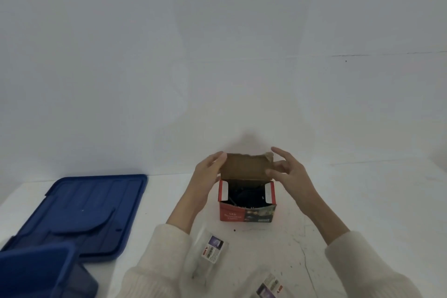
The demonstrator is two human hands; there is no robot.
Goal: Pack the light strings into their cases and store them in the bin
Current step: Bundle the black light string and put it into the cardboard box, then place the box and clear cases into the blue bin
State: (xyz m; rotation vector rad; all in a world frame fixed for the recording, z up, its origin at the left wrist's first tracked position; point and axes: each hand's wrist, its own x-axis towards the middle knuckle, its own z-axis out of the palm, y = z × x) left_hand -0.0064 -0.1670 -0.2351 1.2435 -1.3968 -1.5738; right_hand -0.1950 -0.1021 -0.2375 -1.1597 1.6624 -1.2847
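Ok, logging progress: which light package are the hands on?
The red cardboard box, upright, its raised flap between left hand and right hand; the two clear packets lie flat, untouched.

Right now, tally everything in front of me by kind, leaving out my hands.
Red box: 1
Clear packets: 2
Blue lid: 1
Blue bin: 1
Total: 5

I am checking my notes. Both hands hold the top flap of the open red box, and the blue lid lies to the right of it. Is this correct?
Not quite. In the head view the blue lid lies to the left of the red box, not the right. The rest holds: left hand and right hand hold the top flap of the open box.
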